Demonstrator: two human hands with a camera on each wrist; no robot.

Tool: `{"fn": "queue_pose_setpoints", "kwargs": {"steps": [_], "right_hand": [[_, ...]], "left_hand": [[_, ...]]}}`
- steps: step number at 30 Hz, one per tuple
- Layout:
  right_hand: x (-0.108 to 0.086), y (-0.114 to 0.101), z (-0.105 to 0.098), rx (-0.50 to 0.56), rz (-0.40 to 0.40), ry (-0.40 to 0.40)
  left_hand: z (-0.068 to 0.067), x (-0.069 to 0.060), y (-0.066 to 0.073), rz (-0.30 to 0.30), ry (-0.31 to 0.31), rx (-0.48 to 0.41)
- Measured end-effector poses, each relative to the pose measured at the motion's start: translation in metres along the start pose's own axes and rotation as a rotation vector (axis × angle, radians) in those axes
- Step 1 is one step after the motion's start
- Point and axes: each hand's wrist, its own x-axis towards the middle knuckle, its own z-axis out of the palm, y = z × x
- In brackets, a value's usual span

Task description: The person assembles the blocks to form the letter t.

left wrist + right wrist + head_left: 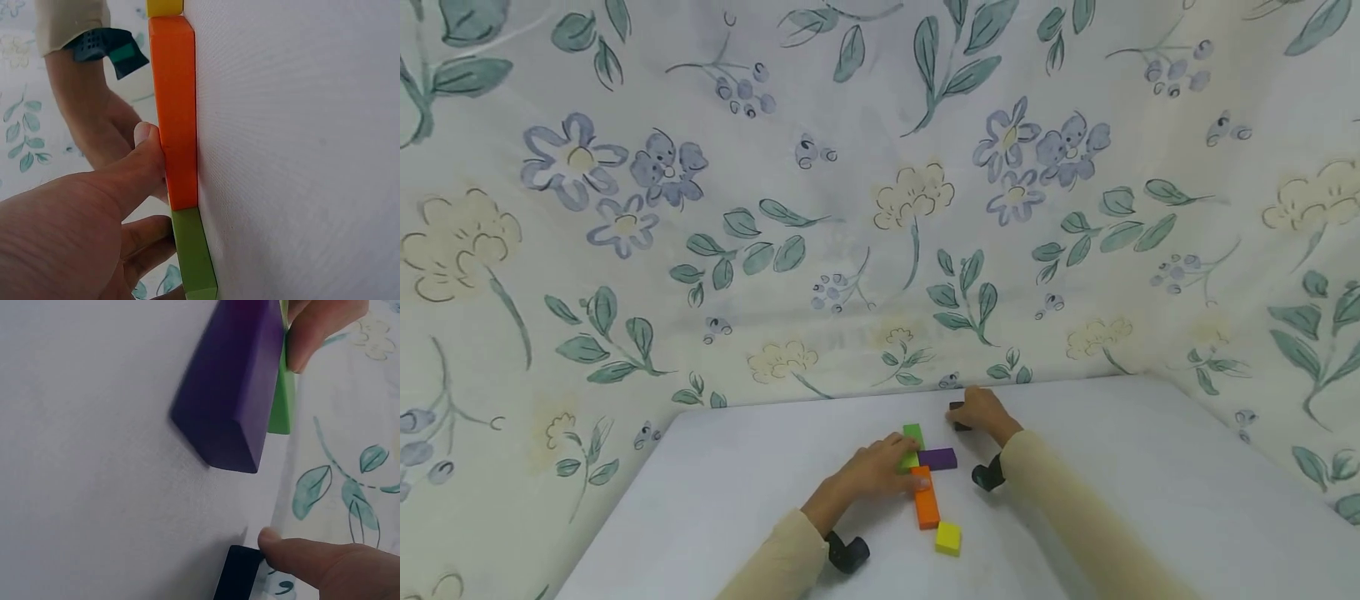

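In the head view my left hand [874, 468] rests over a green block [913, 432] and an orange block [927, 510]. Its thumb touches the orange block and its fingers touch the green; in the left wrist view these blocks meet end to end. Green shows on both sides of the fingers; whether it is one block or two, I cannot tell. A purple block [937, 459] extends rightward from the green. Farther back, my right hand [988, 412] grips a black block [239, 572], its thumb against one end in the right wrist view.
A yellow block [948, 538] lies at the near end of the orange block. The blocks are on a white table [737, 475], with a flower-patterned cloth [850, 275] behind it. Dark devices [848, 554] are worn on both wrists.
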Motion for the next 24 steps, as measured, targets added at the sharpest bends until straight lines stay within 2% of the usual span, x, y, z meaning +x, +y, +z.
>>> {"fn": "queue_pose_setpoints", "kwargs": {"steps": [6, 13, 19, 24], "right_hand": [[-0.01, -0.002, 0.0, 0.008, -0.014, 0.006], [-0.014, -0.007, -0.013, -0.008, -0.029, 0.001], [-0.008, -0.005, -0.008, -0.022, -0.031, -0.029], [-0.011, -0.011, -0.01, -0.047, -0.035, -0.044]], "left_hand": [[0.009, 0.001, -0.003, 0.007, 0.008, 0.046], [0.004, 0.005, -0.002, 0.022, 0.012, 0.064], [0.006, 0.003, 0.0, -0.009, 0.003, 0.048], [0.007, 0.001, -0.004, -0.005, 0.007, 0.046]]}}
